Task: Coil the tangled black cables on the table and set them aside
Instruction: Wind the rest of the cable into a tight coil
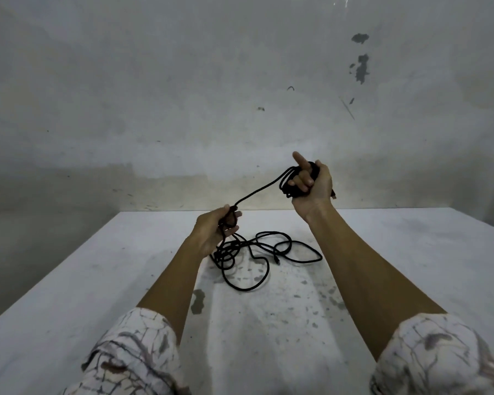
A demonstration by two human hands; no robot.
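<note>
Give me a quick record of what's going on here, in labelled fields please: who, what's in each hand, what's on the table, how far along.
who: a person with rolled patterned sleeves
right hand: raised, grips a wound bundle of black cable, index finger pointing up
left hand: lower, holds the cable strand that runs up to the bundle
table: white, stained; loose loops of black cable lie tangled on it
progress: partly coiled, nothing set aside yet
backdrop: scuffed grey wall
</note>
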